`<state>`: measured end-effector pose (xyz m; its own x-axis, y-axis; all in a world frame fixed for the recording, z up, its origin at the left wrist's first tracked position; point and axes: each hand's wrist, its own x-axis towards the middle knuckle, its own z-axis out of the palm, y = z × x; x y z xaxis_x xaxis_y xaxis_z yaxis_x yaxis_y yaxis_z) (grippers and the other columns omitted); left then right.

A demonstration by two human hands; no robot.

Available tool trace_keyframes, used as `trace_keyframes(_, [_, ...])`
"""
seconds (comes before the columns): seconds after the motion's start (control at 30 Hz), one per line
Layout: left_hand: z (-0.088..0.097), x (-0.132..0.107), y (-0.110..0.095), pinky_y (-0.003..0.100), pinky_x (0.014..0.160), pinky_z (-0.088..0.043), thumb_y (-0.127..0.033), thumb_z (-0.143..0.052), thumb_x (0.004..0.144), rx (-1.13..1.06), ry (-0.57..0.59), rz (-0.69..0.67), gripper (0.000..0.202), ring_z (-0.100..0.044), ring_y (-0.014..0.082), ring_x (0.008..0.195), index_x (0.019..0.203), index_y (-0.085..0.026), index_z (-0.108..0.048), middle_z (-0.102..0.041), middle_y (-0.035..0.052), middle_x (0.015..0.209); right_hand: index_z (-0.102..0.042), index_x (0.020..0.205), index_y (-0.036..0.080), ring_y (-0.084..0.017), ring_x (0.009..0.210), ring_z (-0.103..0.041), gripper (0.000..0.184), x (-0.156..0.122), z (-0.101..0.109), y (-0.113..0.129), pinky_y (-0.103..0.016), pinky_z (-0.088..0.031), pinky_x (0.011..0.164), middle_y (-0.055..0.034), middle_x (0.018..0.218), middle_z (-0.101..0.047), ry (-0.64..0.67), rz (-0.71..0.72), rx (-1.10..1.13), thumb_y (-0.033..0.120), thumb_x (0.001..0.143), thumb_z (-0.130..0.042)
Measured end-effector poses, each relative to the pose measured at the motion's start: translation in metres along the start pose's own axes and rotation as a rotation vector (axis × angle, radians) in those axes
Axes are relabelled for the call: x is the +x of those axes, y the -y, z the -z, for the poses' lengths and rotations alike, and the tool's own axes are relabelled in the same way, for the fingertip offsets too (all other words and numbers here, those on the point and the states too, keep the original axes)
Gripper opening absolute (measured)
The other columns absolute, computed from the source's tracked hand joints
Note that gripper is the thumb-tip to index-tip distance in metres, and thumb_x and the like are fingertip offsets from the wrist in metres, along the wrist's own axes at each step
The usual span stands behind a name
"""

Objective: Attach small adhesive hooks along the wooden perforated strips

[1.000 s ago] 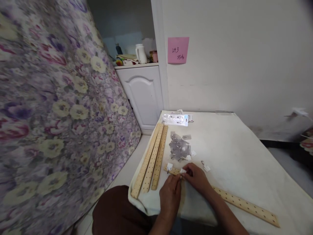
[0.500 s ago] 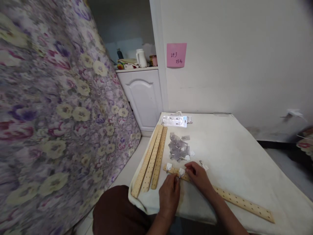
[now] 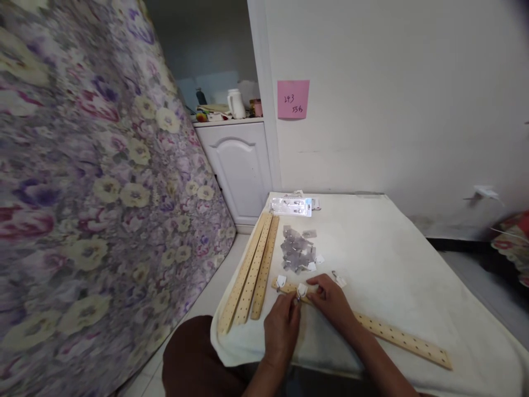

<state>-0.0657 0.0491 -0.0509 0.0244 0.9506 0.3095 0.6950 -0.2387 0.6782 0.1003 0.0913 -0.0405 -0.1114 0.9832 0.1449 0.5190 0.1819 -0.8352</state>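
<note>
A long wooden strip with rows of holes [image 3: 405, 337] lies slanted across the near part of the table. On its left end sits a white hook [image 3: 281, 282], and a second white hook [image 3: 302, 290] is just right of it. My left hand [image 3: 282, 325] is closed, its fingertips pinching the lower metal part of that second hook. My right hand [image 3: 330, 296] is at the strip right beside this hook, thumb and forefinger on either side of the strip. Part of the strip is hidden under my right hand.
Three more perforated wooden strips [image 3: 253, 270] lie along the table's left side. Several small hooks in clear grey film [image 3: 297, 251] are heaped mid-table. A loose hook [image 3: 339, 279] lies beyond my right hand. Clear hook packaging [image 3: 290, 207] is at the back. A floral curtain [image 3: 124, 193] hangs left.
My right thumb and forefinger have come down onto the strip beside the second hook. My left hand keeps its pinch there. The whole view has shifted slightly.
</note>
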Motion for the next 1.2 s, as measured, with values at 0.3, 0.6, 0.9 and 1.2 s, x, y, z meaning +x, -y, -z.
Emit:
trace_keyframes(0.3, [-0.003,-0.001,0.004,0.027,0.074,-0.048,-0.028,-0.048,0.087,-0.005,-0.056,0.023,0.026,-0.061,0.0151,0.080,0.111,-0.023,-0.056,-0.064,0.0013,0.089,-0.063,0.096,0.021,-0.018,0.076,-0.057,0.024,-0.001,0.030,-0.017,-0.032,-0.046,0.073,-0.0046,0.089,-0.063,-0.072,0.006,-0.088,0.026,0.076,-0.053])
trace_keyframes(0.6, [0.004,-0.007,-0.001,0.020,0.055,-0.036,-0.034,-0.044,0.089,-0.015,-0.034,0.026,0.021,-0.047,0.0098,0.054,0.075,-0.021,-0.054,-0.047,-0.0059,0.059,-0.061,0.091,0.020,-0.018,0.071,-0.058,0.024,0.002,0.073,-0.070,-0.030,-0.043,0.065,-0.0020,0.080,-0.061,-0.075,-0.178,-0.229,0.036,0.074,-0.058])
trace_keyframes(0.9, [0.002,-0.009,0.001,0.019,0.055,-0.034,-0.032,-0.043,0.090,0.000,0.014,-0.042,0.025,-0.046,0.0096,0.056,0.070,-0.020,-0.053,-0.048,-0.0045,0.060,-0.055,0.083,0.023,-0.016,0.072,-0.056,0.015,0.002,0.067,-0.051,-0.026,-0.034,0.061,0.0007,0.084,-0.059,-0.098,-0.221,-0.343,0.029,0.071,-0.060])
trace_keyframes(1.2, [0.001,-0.011,-0.003,0.021,0.057,-0.034,-0.033,-0.042,0.091,0.006,0.077,-0.042,0.024,-0.047,0.0101,0.059,0.076,-0.020,-0.056,-0.049,-0.0043,0.064,-0.051,0.073,0.022,-0.016,0.068,-0.054,0.001,0.002,0.064,-0.051,-0.025,-0.034,0.060,0.0010,0.073,-0.060,-0.078,-0.150,-0.254,0.023,0.073,-0.051])
